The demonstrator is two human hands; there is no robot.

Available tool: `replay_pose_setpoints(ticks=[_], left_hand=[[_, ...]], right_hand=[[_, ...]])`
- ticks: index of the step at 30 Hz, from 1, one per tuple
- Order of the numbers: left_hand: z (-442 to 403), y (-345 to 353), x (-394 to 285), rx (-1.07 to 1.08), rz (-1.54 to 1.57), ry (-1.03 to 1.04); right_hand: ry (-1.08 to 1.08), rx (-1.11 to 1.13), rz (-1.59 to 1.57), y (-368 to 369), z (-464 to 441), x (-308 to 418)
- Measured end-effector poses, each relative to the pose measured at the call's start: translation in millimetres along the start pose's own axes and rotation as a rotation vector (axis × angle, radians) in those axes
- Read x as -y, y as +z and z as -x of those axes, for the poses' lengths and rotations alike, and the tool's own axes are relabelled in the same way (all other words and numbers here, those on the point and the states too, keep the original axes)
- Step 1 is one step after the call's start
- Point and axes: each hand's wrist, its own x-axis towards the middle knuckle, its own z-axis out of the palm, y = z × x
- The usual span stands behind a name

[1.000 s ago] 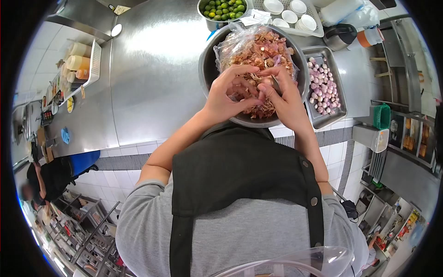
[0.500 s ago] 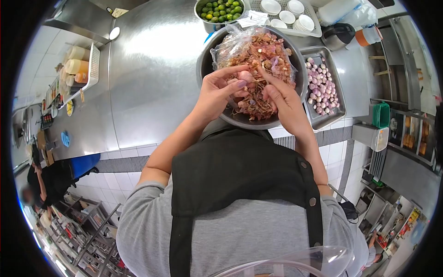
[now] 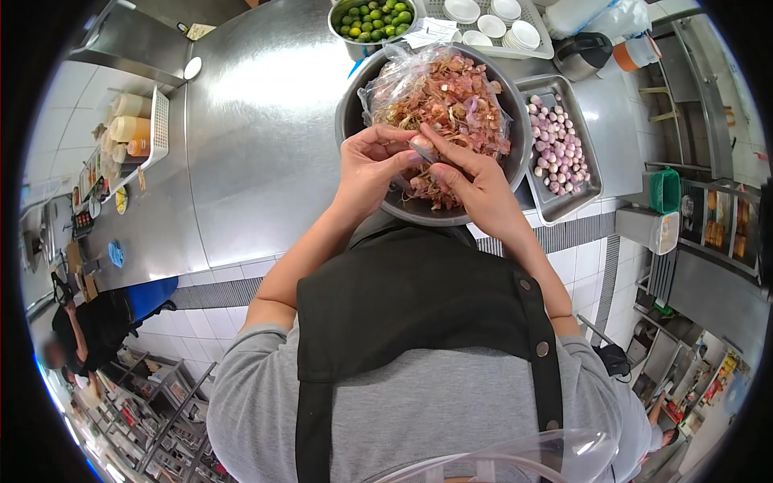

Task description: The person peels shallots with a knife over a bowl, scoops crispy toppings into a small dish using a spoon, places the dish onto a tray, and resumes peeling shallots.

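Observation:
My left hand (image 3: 369,167) pinches a small pale shallot (image 3: 420,141) between thumb and fingers. Against it lies a short grey knife blade (image 3: 423,153), held in my right hand (image 3: 481,181), whose fingers mostly hide the handle. Both hands meet over the near part of a large metal bowl (image 3: 522,121). Inside it, reddish-brown shallot skins (image 3: 467,84) are heaped on a clear plastic bag (image 3: 390,84). To the right of the bowl, a metal tray (image 3: 592,173) holds many peeled purple-white shallots (image 3: 557,145).
Behind the bowl stand a pot of green limes (image 3: 372,20) and a white basket (image 3: 535,50) with small white dishes. A black-lidded jug (image 3: 584,56) is at the back right. The steel counter (image 3: 241,161) stretches left towards a white bottle basket (image 3: 161,129). A person (image 3: 88,330) is at far left.
My right hand has moved left, closer to my left hand, and the blade now shows against the shallot. The whole view has shifted slightly.

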Motion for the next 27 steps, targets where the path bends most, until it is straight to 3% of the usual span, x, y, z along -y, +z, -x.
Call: replay_pose_setpoints(ticks=[1,6,15,17,19,21,23,25,27], left_hand=[[0.4,0.3,-0.1,-0.001,0.02,0.019],[3.7,7.6,-0.3,0.002,0.102,0.074],[6.3,6.9,7.0,-0.009,0.263,-0.06],[1.0,3.1,13.8,0.088,-0.065,0.239],[-3.0,-0.7,12.2,0.099,-0.151,0.261],[-3.5,1.4,8.8,0.109,-0.238,0.284],[-4.2,12.7,3.3,-0.046,0.0,0.073],[-7.9,16.2,7.5,-0.104,0.066,0.092],[-9.4,14.1,8.3,-0.162,0.131,0.111]], right_hand=[[-0.093,0.002,0.033,-0.2,-0.5,-2.9],[-0.089,0.019,-0.056,-0.2,4.9,1.1],[-0.056,0.012,-0.136,-1.9,7.0,-3.3],[-0.007,-0.005,-0.175,-0.9,6.9,-8.9],[0.137,-0.078,-0.353,3.4,5.4,-19.7],[0.117,-0.127,-0.408,9.9,1.9,-21.4],[0.094,-0.176,-0.463,14.9,-1.3,-22.3],[0.002,-0.268,-0.298,18.0,-3.3,-23.2],[0.01,-0.248,-0.351,19.7,-2.7,-20.9]])
